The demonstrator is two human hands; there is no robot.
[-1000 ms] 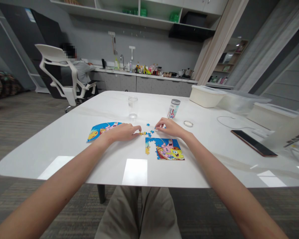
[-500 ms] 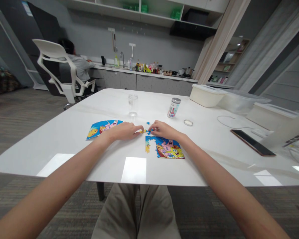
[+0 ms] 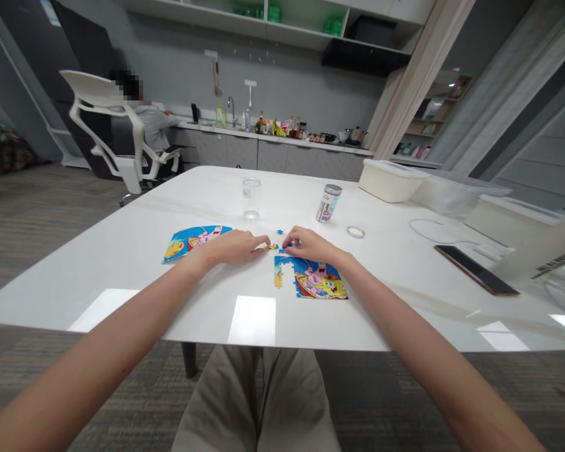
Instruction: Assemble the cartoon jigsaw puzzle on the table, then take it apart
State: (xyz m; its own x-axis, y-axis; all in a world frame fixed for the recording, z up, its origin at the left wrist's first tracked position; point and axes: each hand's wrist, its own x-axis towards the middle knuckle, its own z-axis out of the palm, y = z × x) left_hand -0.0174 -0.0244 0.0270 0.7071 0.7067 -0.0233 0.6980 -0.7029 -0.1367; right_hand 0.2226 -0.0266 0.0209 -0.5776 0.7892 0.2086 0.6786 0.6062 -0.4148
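Part-built puzzle [image 3: 316, 280] lies flat on the table [image 3: 122, 263] nearest the person, top-left corner unfilled. Just behind it the left hand [image 3: 233, 246] and right hand [image 3: 308, 245] meet fingertip to fingertip over a few loose pieces [image 3: 274, 247], each looking pinched on one, though I can't tell for sure; my read is sorting and trial-fitting, so next calls for matching a piece to that gap. Farther back: reference picture [image 3: 193, 240] at left, glass [image 3: 251, 197], jar [image 3: 328, 202].

arms: bare, no sleeves | wrists: nothing worn | legs: khaki trousers [image 3: 258, 402] — plain
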